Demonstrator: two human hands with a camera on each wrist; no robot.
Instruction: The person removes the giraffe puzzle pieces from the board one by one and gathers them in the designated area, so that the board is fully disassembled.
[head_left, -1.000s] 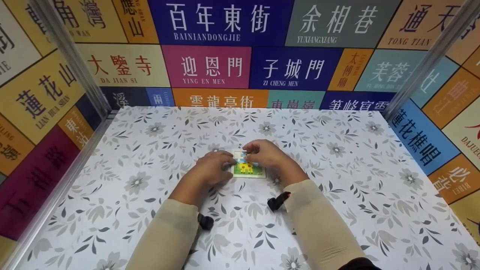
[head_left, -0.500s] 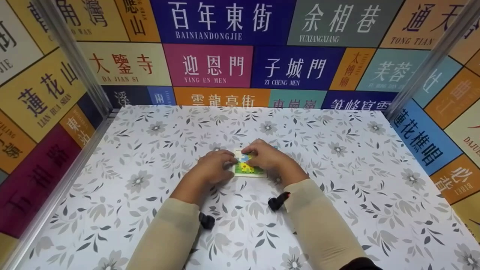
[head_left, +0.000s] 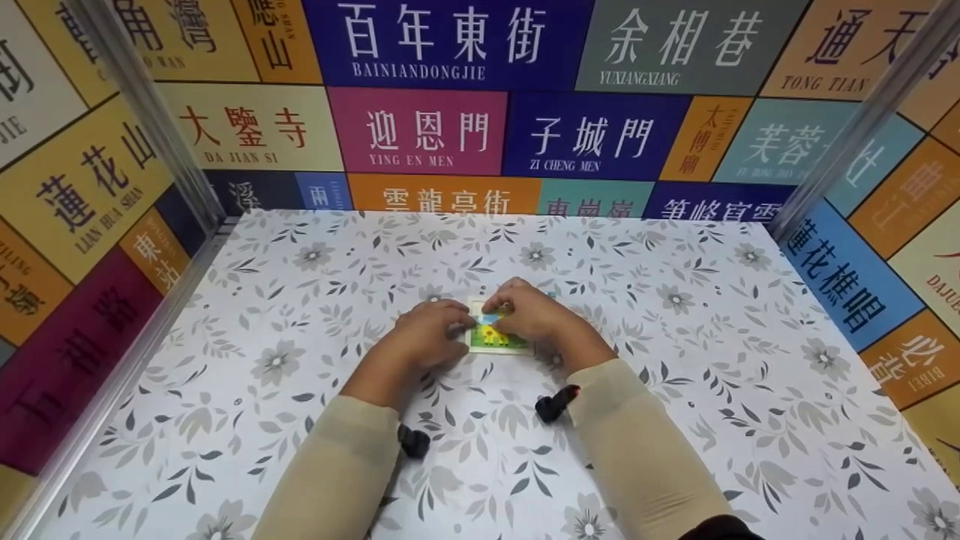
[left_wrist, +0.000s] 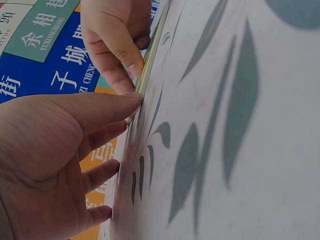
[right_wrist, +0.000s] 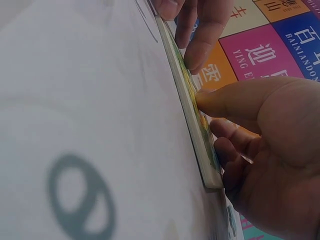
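My tan sleeves (head_left: 326,465) and the small black things (head_left: 413,442) on my wrists are nearer to me than the picture board (head_left: 493,339). The board, with its yellow animal and green grass, lies on the flowery table (head_left: 480,259) between my hands. My left hand (head_left: 429,334) is loosely spread, its thumb touching the board's left end. My right hand (head_left: 541,315) bends over the board's right side; I can't tell if it pinches anything. Past the board stands a wall (head_left: 424,135) of bright signs.
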